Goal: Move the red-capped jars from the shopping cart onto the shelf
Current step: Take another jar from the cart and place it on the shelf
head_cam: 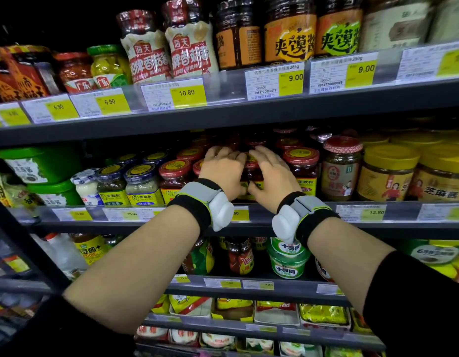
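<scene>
Both my hands reach into the middle shelf (pixel 262 217) and close around one red-capped jar (pixel 252 173) with a yellow label. My left hand (pixel 223 168) grips its left side, my right hand (pixel 272 173) its right side, thumbs at the front near the base. The jar stands among other red-capped jars: one to the left (pixel 175 176), one to the right (pixel 301 167), and several more in the dark behind. My hands cover most of the held jar. The shopping cart is out of view.
Blue-capped jars (pixel 142 184) and green tubs (pixel 43 163) stand to the left. A brown jar (pixel 340 168) and yellow-lidded jars (pixel 388 173) stand to the right. The upper shelf (pixel 223 109) overhangs close above the jars. Lower shelves hold more goods.
</scene>
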Demonstrator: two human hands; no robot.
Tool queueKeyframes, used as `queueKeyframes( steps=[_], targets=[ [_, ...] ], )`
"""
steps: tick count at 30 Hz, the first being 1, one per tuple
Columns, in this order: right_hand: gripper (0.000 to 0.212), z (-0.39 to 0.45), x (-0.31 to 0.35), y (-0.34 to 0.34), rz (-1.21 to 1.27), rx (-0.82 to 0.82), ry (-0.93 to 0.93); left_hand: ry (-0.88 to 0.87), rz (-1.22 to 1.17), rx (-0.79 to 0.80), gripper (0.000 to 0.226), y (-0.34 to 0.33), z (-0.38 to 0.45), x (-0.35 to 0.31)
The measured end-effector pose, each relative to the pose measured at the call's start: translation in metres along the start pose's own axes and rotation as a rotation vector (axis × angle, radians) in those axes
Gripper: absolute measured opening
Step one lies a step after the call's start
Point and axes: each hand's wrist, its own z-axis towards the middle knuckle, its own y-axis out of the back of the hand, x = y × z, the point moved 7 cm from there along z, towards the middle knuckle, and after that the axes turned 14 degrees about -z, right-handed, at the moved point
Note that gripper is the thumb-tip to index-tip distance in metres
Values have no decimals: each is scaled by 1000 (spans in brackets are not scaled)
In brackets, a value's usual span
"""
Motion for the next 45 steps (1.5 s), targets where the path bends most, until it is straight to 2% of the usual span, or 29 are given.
queueKeyframes(
  steps=[5, 9, 13, 17, 22, 25, 31, 37, 41, 45],
  targets=[
    [61, 8, 0, 2, -121, 5, 46, 34, -147, 164, 71, -2, 8, 5],
    [54, 16, 3, 7, -299, 46, 89, 33, -140, 181, 61, 4, 16, 10],
    [51, 23, 7, 11, -472, 113, 99, 79, -68, 192, 65, 1, 23, 11],
    [58, 30, 6, 10, -501, 168, 70, 81, -115, 219, 70, -1, 27, 8],
    [57, 37, 2, 11, -492, 216, 24, 192, -281, 272, 78, -2, 24, 17],
    [60, 40, 0, 12, -495, 248, -9, 152, -254, 309, 84, -8, 25, 17],
    [54, 45, 0, 8, -511, 238, -58, 77, -229, 335, 87, -8, 28, 14],
    [56, 44, 1, 2, -556, 224, -28, 32, -203, 319, 83, -10, 28, 13],
    [52, 38, 5, 0, -602, 191, 27, -56, -182, 244, 64, -1, 25, 9],
    [62, 30, 8, 0, -586, 151, 52, -88, -110, 109, 47, 6, 20, 6]
  ],
)
